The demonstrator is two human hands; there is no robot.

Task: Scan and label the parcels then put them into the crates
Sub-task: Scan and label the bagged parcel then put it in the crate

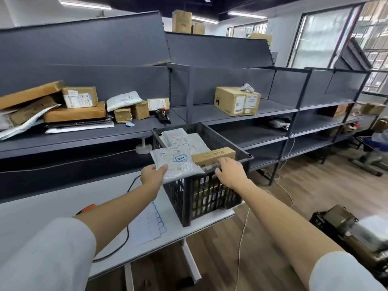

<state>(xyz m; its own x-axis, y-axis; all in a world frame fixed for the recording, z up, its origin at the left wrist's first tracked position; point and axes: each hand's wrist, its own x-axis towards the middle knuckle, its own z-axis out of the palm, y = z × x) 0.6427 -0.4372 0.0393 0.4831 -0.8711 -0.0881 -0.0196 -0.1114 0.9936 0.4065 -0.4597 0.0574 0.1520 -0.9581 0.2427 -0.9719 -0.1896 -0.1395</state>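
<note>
- My left hand (pixel 152 174) pinches the near-left corner of a white poly mailer (pixel 176 164), thumb on top; the mailer hangs over the near-left rim of the black crate (pixel 189 198), partly inside, partly out.
- My right hand (pixel 230 172) sits at the crate's near rim, fingers curled down against the end of a tan carton (pixel 213 156) lying in the crate. Firm grip or just touching: can't tell.
- The crate stands on the right end of the white table (pixel 31 208), its right side at the table edge, floor open beyond.
- The crate is full to the rim: more white mailers (pixel 182 139) behind the one I hold, the carton on the right.
- A grey shelf (pixel 84 137) runs close behind the crate's far rim; the shelf bays to the right have open room.
- The mailer carries a blue-outlined sticker (pixel 181 158) with a code on it; the printed text is too small to read.
- The carton shows a round logo, letters not legible.
- A sheet of blue-edged labels (pixel 150 223) lies on the table just left of the crate, beside a black cable (pixel 126 238).
- A handheld scanner (pixel 161 115) rests on the shelf, next to stacked brown parcels (pixel 75 106).
- A large box (pixel 237 100) with white labels stands alone on the right shelf.
</note>
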